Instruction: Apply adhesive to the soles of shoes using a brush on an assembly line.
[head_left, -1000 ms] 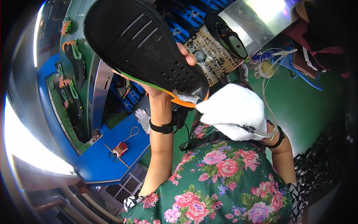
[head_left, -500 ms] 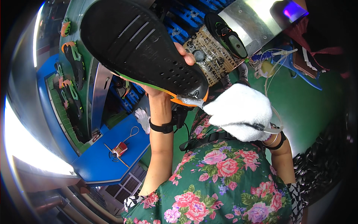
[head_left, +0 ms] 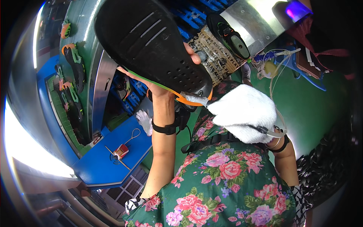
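My left hand [head_left: 160, 90] grips a large black shoe [head_left: 151, 41], its sole turned toward me. Fingertips curl over the far edge, and the palm supports the near side. Grooves and small holes mark the sole; green and orange material shows along its near edge. My right hand [head_left: 244, 113], covered by a white cloth glove, is closed around a slim brush-like tool [head_left: 196, 99] with a grey neck and a whitish, see-through tip. That tip lies against the orange edge at the shoe's narrower end. A thin tube [head_left: 278, 132] runs from the gloved hand.
Beyond the shoe, another black shoe [head_left: 228, 38] rests by a taped cardboard piece [head_left: 219, 56], near blue slatted racks [head_left: 193, 17]. More shoes [head_left: 75, 64] sit on the green surface at left. A blue table [head_left: 94, 166] bears a red object [head_left: 121, 151] and a pale glove [head_left: 143, 119].
The shoe has shifted and tilted a little to the right in my left hand. My gloved right hand has barely moved, the tool's tip still at the orange edge.
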Available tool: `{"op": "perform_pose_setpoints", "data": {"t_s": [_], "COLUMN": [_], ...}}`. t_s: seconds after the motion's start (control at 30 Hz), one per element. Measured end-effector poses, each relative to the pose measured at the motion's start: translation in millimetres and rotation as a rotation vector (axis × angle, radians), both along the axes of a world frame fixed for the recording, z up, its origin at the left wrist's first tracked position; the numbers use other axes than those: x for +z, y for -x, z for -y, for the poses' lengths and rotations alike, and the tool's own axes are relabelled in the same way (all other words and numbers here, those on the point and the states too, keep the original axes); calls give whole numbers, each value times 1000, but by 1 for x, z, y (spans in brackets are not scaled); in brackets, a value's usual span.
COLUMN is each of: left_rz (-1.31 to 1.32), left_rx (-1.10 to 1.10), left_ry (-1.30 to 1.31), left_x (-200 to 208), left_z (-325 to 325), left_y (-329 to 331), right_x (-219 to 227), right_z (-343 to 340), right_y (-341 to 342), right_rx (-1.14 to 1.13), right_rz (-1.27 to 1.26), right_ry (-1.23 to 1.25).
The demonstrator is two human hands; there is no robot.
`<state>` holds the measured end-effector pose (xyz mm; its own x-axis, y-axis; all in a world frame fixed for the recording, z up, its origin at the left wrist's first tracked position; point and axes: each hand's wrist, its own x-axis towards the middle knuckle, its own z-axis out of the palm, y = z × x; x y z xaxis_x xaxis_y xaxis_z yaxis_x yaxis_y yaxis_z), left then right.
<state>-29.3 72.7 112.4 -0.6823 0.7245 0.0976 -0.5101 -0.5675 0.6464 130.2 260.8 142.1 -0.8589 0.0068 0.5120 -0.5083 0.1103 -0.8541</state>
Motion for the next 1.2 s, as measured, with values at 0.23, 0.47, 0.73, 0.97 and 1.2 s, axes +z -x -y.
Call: {"op": "perform_pose_setpoints", "data": {"t_s": [0.23, 0.47, 0.73, 0.97, 1.2], "left_rz": [-70, -131, -108, -67, -98], "left_rx": [35, 81, 49, 41, 25], "left_ry": [24, -34, -83, -15, -36], "left_x": [-1, 2, 1, 3, -1], "left_z": [0, -4, -9, -13, -13], "left_y": [2, -1, -3, -2, 1], "right_x": [-8, -17, -16, -9, -14], "right_z": [5, 1, -1, 4, -3], "right_y": [2, -2, -2, -3, -2], "right_rx": [3, -4, -39, -42, -99], "right_rz": [139, 292, 139, 59, 125], "right_ry": [67, 445, 126, 30, 72]}}
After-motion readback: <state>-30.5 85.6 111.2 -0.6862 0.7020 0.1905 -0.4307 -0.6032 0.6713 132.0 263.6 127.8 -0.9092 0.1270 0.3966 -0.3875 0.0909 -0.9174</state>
